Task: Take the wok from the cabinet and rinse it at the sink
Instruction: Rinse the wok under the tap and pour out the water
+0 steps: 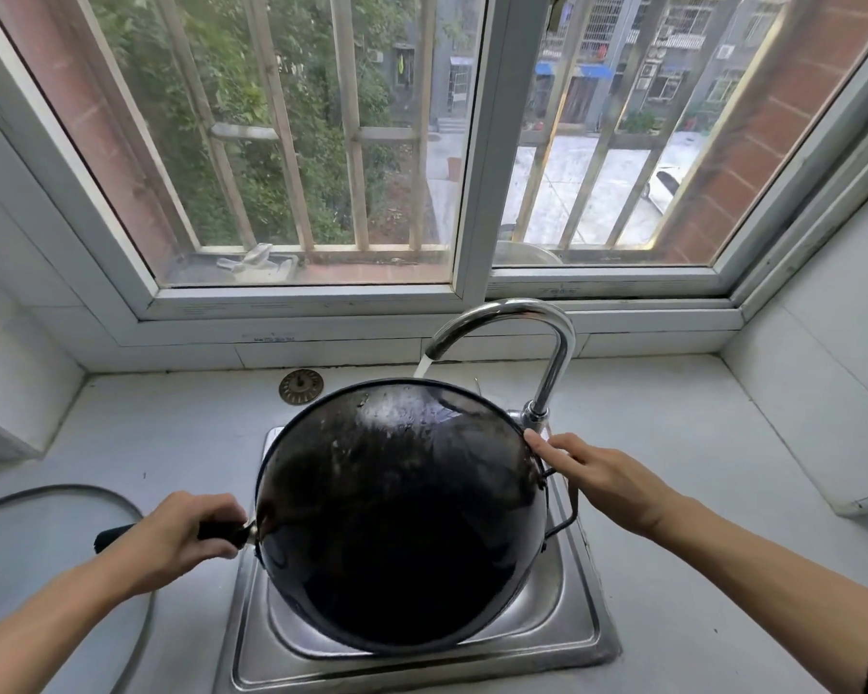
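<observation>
Daylight from the barred window [322, 142] at twelve o'clock falls on a pale table [697, 443] with a steel sink [572, 638] sunk in it. Over the sink I hold the wok [397, 518] tilted, tap [522, 323] water striking its far edge. My left hand [181, 535] has its grip closed round the long handle at nine o'clock; my right hand [602, 475] rests open-fingered on the rim at three. Wet rim, loose right hold: I judge the wok could slip or splash the table.

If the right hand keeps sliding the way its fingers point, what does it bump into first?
Probably the wok. The right hand points left and slightly up, and its fingers already sit at the wok's rim. The faucet base stands just behind, though depth is hard to judge.
</observation>
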Demonstrator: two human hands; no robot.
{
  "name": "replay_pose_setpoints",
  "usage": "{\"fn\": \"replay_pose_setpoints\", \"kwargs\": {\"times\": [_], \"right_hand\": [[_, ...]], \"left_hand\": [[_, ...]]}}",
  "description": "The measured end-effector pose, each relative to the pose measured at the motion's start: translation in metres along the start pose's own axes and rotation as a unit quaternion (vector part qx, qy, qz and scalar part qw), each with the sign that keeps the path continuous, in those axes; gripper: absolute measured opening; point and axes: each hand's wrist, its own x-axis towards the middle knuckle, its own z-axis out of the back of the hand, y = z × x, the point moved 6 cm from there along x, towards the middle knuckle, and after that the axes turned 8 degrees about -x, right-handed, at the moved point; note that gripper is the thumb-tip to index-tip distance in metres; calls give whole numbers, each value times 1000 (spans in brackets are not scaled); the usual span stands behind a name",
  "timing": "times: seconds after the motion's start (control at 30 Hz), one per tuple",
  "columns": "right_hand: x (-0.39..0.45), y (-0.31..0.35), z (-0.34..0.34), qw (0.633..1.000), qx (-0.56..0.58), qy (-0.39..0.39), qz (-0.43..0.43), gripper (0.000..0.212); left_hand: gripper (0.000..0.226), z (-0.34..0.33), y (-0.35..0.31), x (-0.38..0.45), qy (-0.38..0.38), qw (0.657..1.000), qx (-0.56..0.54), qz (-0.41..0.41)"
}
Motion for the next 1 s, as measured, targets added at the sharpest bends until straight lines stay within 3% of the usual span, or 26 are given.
{"fn": "replay_pose_setpoints", "kwargs": {"times": [0.27, 0.67, 1.0], "right_hand": [[14, -14, -26, 999, -11, 38, -29, 109], [30, -26, -46, 997, -27, -37, -56, 93], [34, -34, -60, 997, -16, -45, -66, 92]], "left_hand": [[22, -4, 6, 17, -12, 999, 34, -8], [21, -5, 11, 41, 1, 1000, 21, -5], [23, 6, 17, 55, -11, 999, 36, 6]]}}
